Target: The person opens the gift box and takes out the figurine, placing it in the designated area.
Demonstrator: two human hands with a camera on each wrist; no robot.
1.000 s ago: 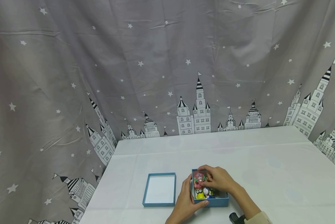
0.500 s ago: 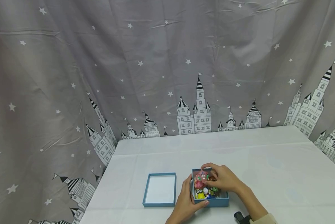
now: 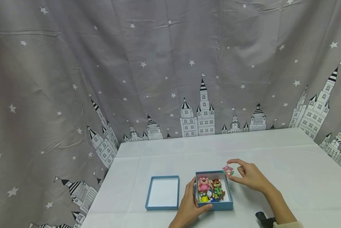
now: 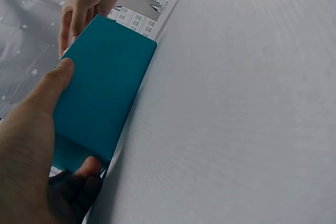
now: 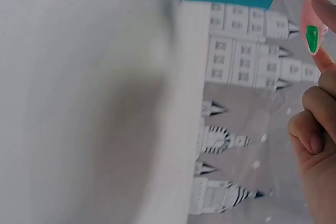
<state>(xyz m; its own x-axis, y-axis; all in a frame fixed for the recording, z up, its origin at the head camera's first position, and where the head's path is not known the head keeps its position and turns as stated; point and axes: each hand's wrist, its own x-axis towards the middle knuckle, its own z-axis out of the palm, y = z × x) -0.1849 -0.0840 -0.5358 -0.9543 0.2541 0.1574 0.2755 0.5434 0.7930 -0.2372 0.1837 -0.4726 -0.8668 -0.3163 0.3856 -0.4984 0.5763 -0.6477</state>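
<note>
A blue box (image 3: 220,206) stands on the white table, its white inside holding several small toy figures. Among them are a pink bear figurine (image 3: 203,185) and a fox figurine (image 3: 216,187) in green. My left hand (image 3: 187,205) grips the box at its near left corner, thumb against the front wall; the left wrist view shows the thumb on the blue box wall (image 4: 105,87). Beyond the box's right edge, my right hand (image 3: 249,175) pinches a small pink figurine (image 3: 228,170) with green parts between thumb and forefinger, raised above the table.
Left of the box lies a shallow blue lid (image 3: 162,208), its white inside facing up. A grey curtain (image 3: 159,47) with castles and stars hangs behind the white table (image 3: 273,164). A black device (image 3: 264,219) sits at the right wrist.
My right hand has lifted the pink figurine out of the box and moved it right, uncovering the pink bear and fox figurines. The left hand and box stay in place.
</note>
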